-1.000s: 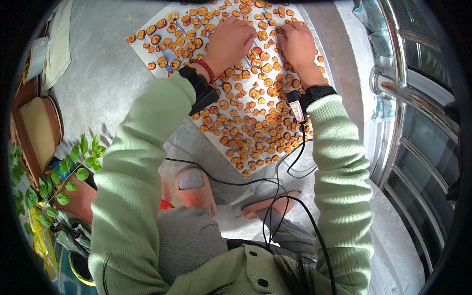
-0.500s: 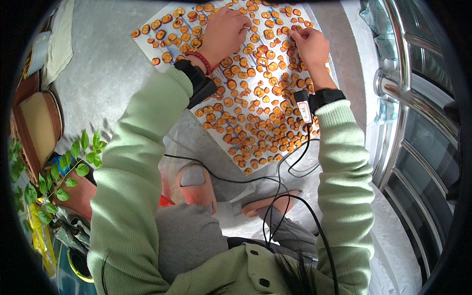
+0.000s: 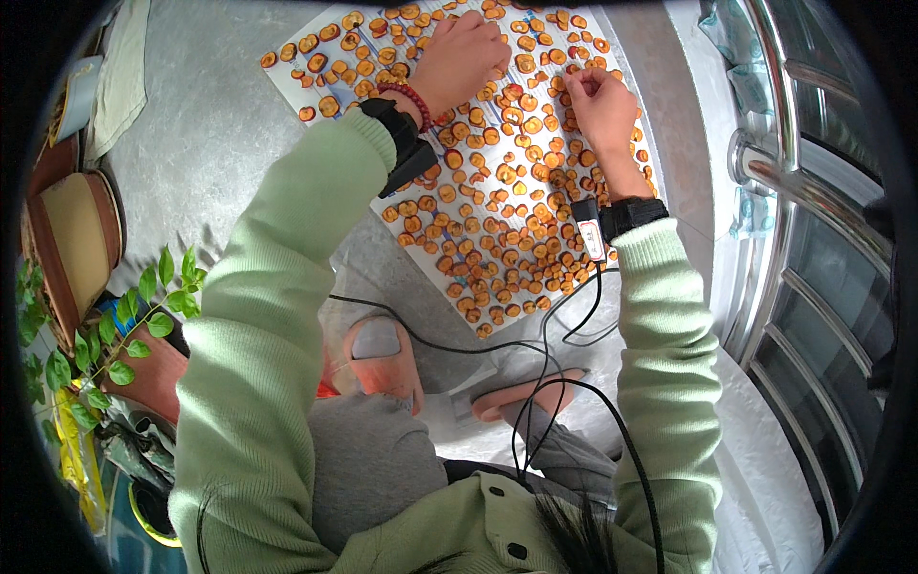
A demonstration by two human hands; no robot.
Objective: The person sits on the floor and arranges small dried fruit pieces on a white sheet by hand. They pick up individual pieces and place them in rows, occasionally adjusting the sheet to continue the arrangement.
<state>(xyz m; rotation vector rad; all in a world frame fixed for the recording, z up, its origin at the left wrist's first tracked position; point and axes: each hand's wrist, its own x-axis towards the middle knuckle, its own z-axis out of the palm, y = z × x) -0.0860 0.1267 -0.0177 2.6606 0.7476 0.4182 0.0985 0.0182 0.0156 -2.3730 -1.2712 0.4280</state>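
Note:
Many orange fruit slices with dark red skin point(image 3: 497, 198) lie spread over a white printed sheet point(image 3: 390, 207) on the floor. Over the far middle of the sheet is my left hand point(image 3: 461, 61), its fingers curled down among the slices; its fingertips are partly hidden behind the hand. My right hand point(image 3: 604, 107) hovers at the sheet's right side, with thumb and forefinger pinched close to a few slices. Whatever either hand may hold is too small or hidden to make out. Black straps circle both wrists, and a red beaded bracelet point(image 3: 409, 99) sits on the left one.
Black cables point(image 3: 540, 346) run from the right wrist across my lap. Below the sheet are my slippered feet point(image 3: 384, 362). A leafy plant point(image 3: 143, 325) and a tan-and-brown box-like object point(image 3: 72, 239) stand left. Metal railings point(image 3: 803, 196) line the right side.
My left hand has shifted right and slightly farther away, its fingers now more curled under. My right hand has drawn back a little toward me, still pinched.

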